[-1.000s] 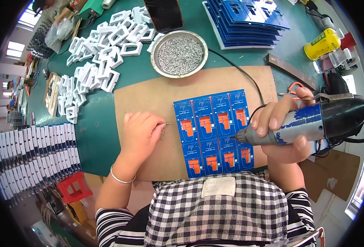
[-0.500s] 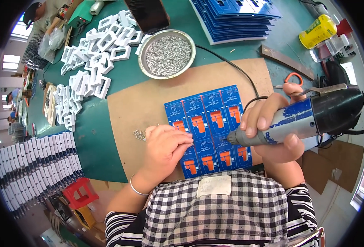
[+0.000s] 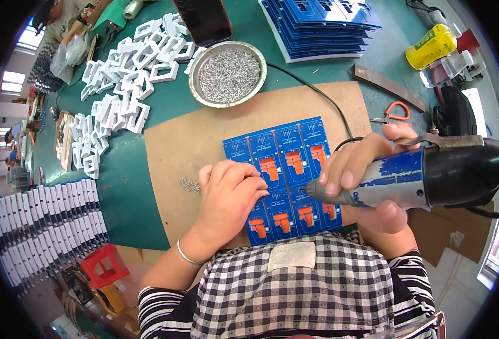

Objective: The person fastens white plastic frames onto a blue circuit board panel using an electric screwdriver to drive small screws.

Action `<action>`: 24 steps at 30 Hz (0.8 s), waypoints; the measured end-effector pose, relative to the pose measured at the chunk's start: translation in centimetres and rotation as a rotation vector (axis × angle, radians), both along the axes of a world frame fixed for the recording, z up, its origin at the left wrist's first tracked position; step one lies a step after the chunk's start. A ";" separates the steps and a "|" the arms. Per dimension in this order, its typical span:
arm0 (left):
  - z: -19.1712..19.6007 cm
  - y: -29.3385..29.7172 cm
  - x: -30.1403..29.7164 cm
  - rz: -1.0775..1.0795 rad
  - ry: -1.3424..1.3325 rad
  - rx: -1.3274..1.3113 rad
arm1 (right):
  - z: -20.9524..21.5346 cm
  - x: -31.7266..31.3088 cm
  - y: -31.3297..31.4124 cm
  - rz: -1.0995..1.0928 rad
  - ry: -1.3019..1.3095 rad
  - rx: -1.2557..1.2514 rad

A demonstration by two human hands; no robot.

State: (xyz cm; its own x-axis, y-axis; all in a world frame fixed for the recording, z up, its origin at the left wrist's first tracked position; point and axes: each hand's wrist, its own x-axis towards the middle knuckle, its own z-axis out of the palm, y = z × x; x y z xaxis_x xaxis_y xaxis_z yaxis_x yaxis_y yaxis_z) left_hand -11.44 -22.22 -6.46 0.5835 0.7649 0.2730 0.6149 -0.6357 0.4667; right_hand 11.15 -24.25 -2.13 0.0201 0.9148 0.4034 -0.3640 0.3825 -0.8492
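A blue circuit board panel (image 3: 309, 195) with several orange areas lies on a brown cardboard sheet (image 3: 173, 141). My right hand (image 3: 368, 175) is wrapped round an electric screwdriver (image 3: 399, 175), grey and worn blue with a black rear end. The tool lies nearly level, its tip over the middle of the panel; whether it touches cannot be told. Over the panel's left side my left hand (image 3: 232, 195) is closed, its fingertips pinched together. What they hold, if anything, is hidden. A small heap of screws (image 3: 190, 185) lies beside that hand.
Beyond the cardboard stand a metal bowl of screws (image 3: 192, 79), a pile of white plastic frames (image 3: 139, 59) and a stack of blue panels (image 3: 328, 34). Orange-handled scissors (image 3: 397, 111) and a dark bar (image 3: 388, 87) lie right. A black cable (image 3: 317, 87) crosses the cardboard. Finished-looking white units (image 3: 49, 217) line the left.
The screwdriver in my right hand has shifted slightly left, its rear end lower. My left hand has risen a little over the panel, fingers still together. The whole view has shifted slightly.
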 end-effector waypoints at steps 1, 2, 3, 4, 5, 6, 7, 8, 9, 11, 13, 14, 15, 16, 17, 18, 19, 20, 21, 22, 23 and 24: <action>0.0 0.0 0.1 -0.005 0.001 0.014 | 0.3 -0.3 0.0 0.005 -0.012 0.000; -0.1 0.0 0.1 -0.009 0.001 0.028 | 0.6 -0.7 0.0 0.028 -0.036 -0.010; -0.3 0.0 0.0 -0.001 -0.010 0.030 | 0.9 -1.1 0.1 0.052 -0.060 -0.016; -0.5 -0.1 -0.1 0.013 -0.035 0.032 | 1.1 -1.6 -0.1 0.066 -0.044 -0.074; -0.7 -0.1 -0.2 0.027 -0.059 0.034 | 1.2 -1.9 0.0 0.073 -0.057 -0.073; -0.9 -0.2 -0.3 0.035 -0.071 0.033 | 1.1 -2.2 0.2 0.102 -0.090 -0.056; -1.2 -0.2 -0.4 0.029 -0.088 0.045 | 0.9 -2.3 0.4 0.132 -0.123 -0.039; -1.4 -0.2 -0.5 0.023 -0.105 0.057 | 0.4 -2.2 0.8 0.174 -0.174 0.017; -1.4 -0.1 -0.5 0.026 -0.115 0.053 | 0.5 -2.3 0.9 0.177 -0.184 0.012; -1.4 0.0 -0.6 0.012 -0.130 0.041 | 0.8 -2.7 1.1 0.205 -0.214 -0.025; -1.5 0.0 -0.7 0.015 -0.142 0.044 | 0.3 -2.7 1.8 0.247 -0.227 0.032; -1.5 0.1 -0.7 0.012 -0.146 0.050 | 0.0 -2.7 2.1 0.282 -0.234 0.093; -1.6 0.1 -0.7 0.013 -0.156 0.049 | -0.1 -2.8 2.2 0.283 -0.243 0.090; -1.6 0.1 -0.6 0.009 -0.164 0.047 | -0.2 -2.9 2.2 0.281 -0.234 0.108; -1.6 0.1 -0.6 0.006 -0.172 0.046 | -0.1 -3.1 2.2 0.280 -0.225 0.128; -1.6 0.0 -0.6 0.011 -0.176 0.045 | -0.1 -3.3 2.3 0.285 -0.229 0.126; -1.6 0.0 -0.7 0.007 -0.174 0.038 | 0.0 -3.5 2.3 0.277 -0.247 0.114; -1.6 0.0 -0.7 0.004 -0.172 0.032 | 0.2 -3.7 2.2 0.268 -0.265 0.102; -1.6 0.0 -0.7 0.004 -0.177 0.032 | 0.5 -3.8 2.1 0.256 -0.285 0.090; -1.6 0.1 -0.7 0.004 -0.176 0.028 | 0.7 -4.0 2.0 0.243 -0.304 0.078; -1.6 0.1 -0.6 0.003 -0.174 0.025 | 1.0 -4.1 1.8 0.231 -0.323 0.067; -1.6 0.0 -0.7 0.006 -0.179 0.026 | 1.3 -4.3 1.6 0.220 -0.341 0.056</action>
State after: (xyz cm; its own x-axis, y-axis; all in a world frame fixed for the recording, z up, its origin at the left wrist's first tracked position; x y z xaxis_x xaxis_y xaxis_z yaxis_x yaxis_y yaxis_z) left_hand -12.10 -22.19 -8.08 0.5188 0.7597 0.3921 0.5276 -0.6454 0.5524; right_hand 6.84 -22.62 -0.83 -0.3174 0.8586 0.4026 -0.1434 0.3762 -0.9154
